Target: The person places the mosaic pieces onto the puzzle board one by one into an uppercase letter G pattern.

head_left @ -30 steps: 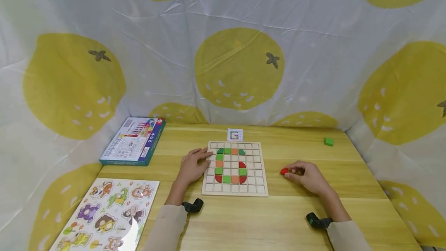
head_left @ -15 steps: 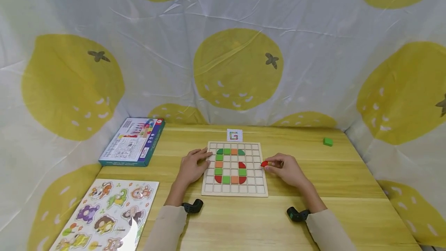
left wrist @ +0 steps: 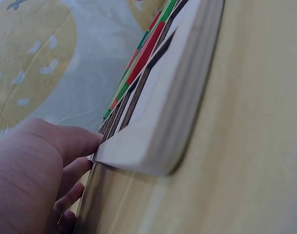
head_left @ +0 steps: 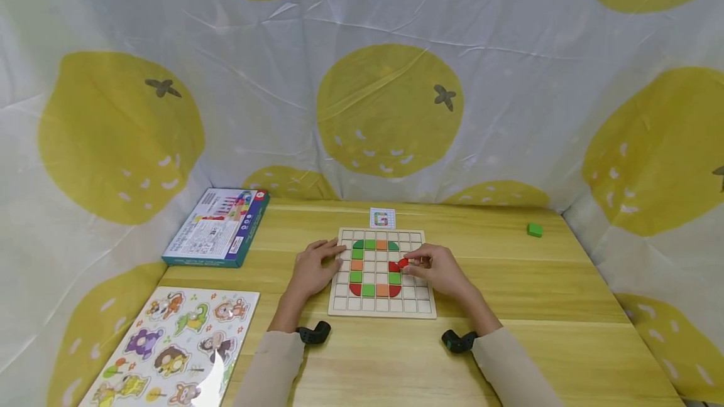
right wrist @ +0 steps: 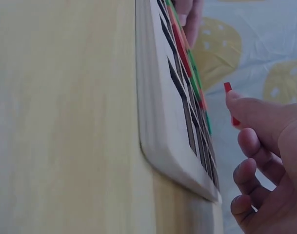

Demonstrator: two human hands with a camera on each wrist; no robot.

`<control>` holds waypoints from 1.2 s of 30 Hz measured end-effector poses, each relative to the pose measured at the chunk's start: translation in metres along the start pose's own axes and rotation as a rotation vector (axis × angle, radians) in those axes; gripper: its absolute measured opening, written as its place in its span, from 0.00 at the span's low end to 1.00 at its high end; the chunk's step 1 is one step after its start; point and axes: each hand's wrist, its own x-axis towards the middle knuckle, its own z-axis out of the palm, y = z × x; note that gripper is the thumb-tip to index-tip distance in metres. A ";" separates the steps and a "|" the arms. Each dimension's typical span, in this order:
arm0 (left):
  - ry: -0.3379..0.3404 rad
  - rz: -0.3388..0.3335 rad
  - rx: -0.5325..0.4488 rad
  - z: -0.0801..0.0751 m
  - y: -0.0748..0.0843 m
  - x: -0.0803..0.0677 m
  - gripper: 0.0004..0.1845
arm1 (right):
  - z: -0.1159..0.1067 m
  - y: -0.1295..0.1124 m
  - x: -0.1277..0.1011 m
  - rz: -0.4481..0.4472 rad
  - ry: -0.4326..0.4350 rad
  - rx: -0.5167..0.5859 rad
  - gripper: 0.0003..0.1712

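Observation:
A wooden grid board (head_left: 418,308) lies on the table, with green, orange and red tiles forming a G-like outline in its cells. Between thumb and fingertips my right hand (head_left: 441,272) pinches a red rounded tile (head_left: 403,263) over the right part of the board. In the head view it overlaps a red tile (head_left: 393,267) sitting in the grid. The right wrist view shows the held tile (right wrist: 228,87) raised above the board's surface. My left hand (head_left: 315,269) rests at the board's left edge; its thumb (left wrist: 82,141) touches the corner and the fingers are loosely bent.
Behind the board lies a small pattern card (head_left: 382,218). A green block (head_left: 534,230) sits at the back right. To the left are a flat box (head_left: 215,231) and an animal puzzle board (head_left: 170,344). A lemon-print cloth (head_left: 390,112) encloses the table.
My right hand has moved left with the red tile, from the bare table right of the board to over the grid. My left hand has stayed at the board's left edge.

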 end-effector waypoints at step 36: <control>-0.010 -0.014 0.000 0.007 0.001 0.002 0.20 | 0.035 -0.022 0.013 0.063 -0.045 -0.096 0.11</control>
